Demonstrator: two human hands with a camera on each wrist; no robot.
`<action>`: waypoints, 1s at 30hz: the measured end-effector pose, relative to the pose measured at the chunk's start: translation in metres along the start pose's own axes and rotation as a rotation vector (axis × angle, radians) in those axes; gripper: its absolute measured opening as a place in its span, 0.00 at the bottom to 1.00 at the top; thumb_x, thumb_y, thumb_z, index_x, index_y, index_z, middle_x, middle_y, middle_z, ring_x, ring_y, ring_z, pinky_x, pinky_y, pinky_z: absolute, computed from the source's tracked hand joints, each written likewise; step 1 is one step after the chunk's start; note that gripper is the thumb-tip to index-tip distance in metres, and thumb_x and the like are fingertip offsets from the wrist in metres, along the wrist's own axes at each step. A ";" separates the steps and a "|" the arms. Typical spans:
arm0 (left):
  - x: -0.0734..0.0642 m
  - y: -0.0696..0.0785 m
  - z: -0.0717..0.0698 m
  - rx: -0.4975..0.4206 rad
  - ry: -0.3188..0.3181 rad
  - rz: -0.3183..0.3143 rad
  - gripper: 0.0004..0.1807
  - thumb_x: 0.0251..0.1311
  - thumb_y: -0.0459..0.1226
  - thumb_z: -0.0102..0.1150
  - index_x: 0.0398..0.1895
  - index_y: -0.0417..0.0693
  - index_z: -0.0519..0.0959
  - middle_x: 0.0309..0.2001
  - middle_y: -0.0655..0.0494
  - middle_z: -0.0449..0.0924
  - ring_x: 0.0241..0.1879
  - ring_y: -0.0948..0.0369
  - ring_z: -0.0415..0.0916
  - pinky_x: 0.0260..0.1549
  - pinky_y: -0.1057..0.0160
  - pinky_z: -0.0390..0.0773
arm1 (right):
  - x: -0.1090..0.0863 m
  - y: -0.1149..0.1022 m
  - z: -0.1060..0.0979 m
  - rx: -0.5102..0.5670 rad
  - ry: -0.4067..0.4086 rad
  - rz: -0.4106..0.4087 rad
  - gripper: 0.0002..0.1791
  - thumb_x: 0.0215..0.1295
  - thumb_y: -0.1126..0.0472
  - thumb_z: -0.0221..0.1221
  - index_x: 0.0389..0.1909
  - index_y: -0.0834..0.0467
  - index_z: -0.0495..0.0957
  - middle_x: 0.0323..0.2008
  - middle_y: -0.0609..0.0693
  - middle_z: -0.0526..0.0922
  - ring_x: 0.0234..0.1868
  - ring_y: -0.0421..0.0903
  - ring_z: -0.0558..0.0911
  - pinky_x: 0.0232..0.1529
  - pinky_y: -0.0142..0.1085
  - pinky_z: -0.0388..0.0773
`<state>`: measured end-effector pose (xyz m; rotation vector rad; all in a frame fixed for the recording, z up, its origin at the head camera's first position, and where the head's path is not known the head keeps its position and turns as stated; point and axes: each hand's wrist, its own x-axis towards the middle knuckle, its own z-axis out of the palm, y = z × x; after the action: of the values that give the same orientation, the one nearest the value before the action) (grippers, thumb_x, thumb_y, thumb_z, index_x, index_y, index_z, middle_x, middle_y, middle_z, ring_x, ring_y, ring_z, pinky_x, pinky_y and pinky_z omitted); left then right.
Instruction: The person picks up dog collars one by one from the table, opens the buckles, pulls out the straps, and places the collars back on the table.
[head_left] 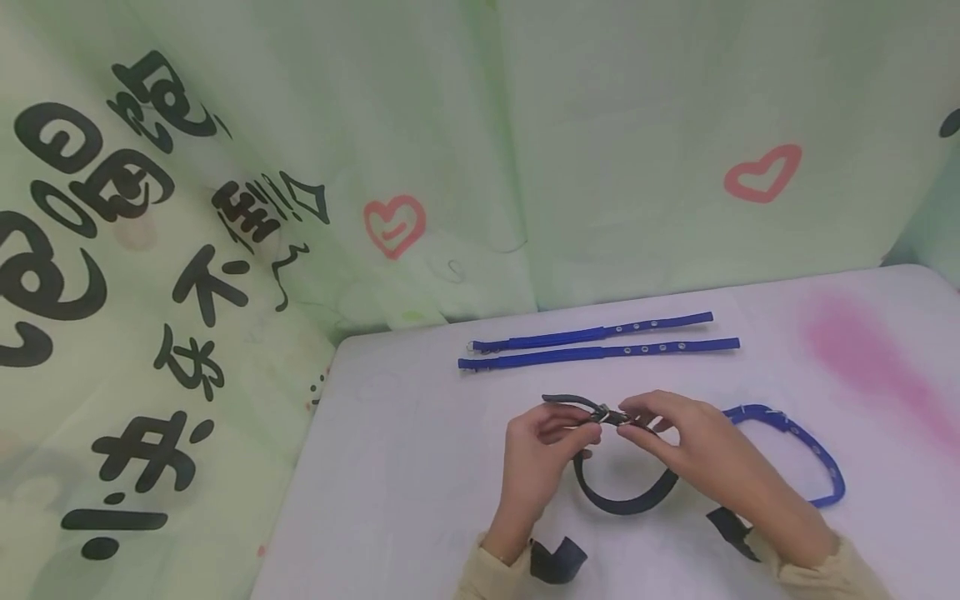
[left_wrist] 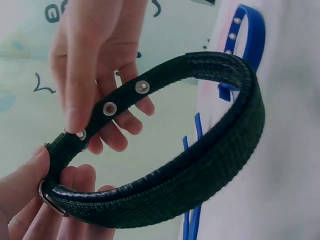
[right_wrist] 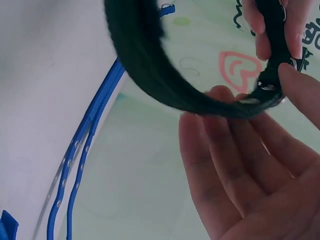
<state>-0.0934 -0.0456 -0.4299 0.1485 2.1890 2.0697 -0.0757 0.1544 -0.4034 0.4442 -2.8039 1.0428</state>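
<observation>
A dark green collar (head_left: 626, 505), bent into a loop, is held up above the table between both hands. My left hand (head_left: 534, 457) pinches it by the metal buckle (head_left: 602, 414), thumb on one side and fingers behind. In the left wrist view the strap's metal eyelets (left_wrist: 142, 87) show along its narrow part. My right hand (head_left: 708, 446) pinches the strap close to the buckle, its thumb and index finger on the band. The right wrist view shows the other fingers (right_wrist: 225, 155) extended below the band. The strap's free end sticks out past the left hand.
Two blue collars (head_left: 555, 340) lie straight, side by side, at the back of the white table (head_left: 375, 467). A blue collar closed into a loop (head_left: 831, 467) lies behind the right forearm. A light green curtain (head_left: 637, 108) hangs along the table's back edge.
</observation>
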 end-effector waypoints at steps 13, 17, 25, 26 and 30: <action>0.001 -0.001 -0.003 -0.175 0.033 -0.060 0.10 0.57 0.35 0.70 0.43 0.50 0.85 0.40 0.53 0.89 0.38 0.55 0.88 0.38 0.58 0.87 | -0.001 0.000 -0.003 -0.016 0.076 -0.013 0.10 0.61 0.59 0.69 0.43 0.53 0.85 0.38 0.45 0.88 0.34 0.43 0.85 0.29 0.32 0.81; 0.001 0.001 -0.004 -0.188 0.059 -0.071 0.11 0.57 0.36 0.71 0.43 0.49 0.85 0.40 0.52 0.89 0.38 0.55 0.88 0.38 0.58 0.87 | -0.002 0.002 -0.005 -0.009 0.084 0.003 0.10 0.61 0.59 0.68 0.43 0.54 0.85 0.37 0.46 0.88 0.34 0.44 0.85 0.29 0.33 0.81; 0.004 0.001 -0.013 -0.219 0.120 -0.048 0.16 0.57 0.38 0.71 0.48 0.47 0.83 0.42 0.49 0.88 0.39 0.54 0.88 0.41 0.57 0.86 | -0.006 0.010 -0.013 0.001 0.126 0.015 0.09 0.62 0.60 0.68 0.43 0.55 0.85 0.35 0.47 0.88 0.31 0.45 0.85 0.27 0.31 0.80; 0.004 0.001 -0.014 -0.214 0.127 -0.040 0.16 0.57 0.38 0.71 0.49 0.46 0.82 0.42 0.49 0.88 0.39 0.54 0.88 0.41 0.58 0.86 | -0.007 0.011 -0.013 0.001 0.137 0.013 0.09 0.62 0.60 0.68 0.43 0.55 0.85 0.34 0.47 0.88 0.31 0.45 0.85 0.27 0.31 0.80; 0.004 0.002 -0.016 -0.190 0.173 -0.014 0.17 0.58 0.37 0.71 0.50 0.45 0.82 0.41 0.47 0.88 0.39 0.54 0.88 0.45 0.59 0.85 | -0.008 0.015 -0.014 0.012 0.187 0.002 0.08 0.62 0.62 0.68 0.42 0.56 0.84 0.34 0.47 0.88 0.29 0.41 0.84 0.28 0.30 0.81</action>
<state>-0.1001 -0.0602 -0.4272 -0.0664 2.0594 2.3475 -0.0727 0.1759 -0.4038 0.3262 -2.6360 1.0436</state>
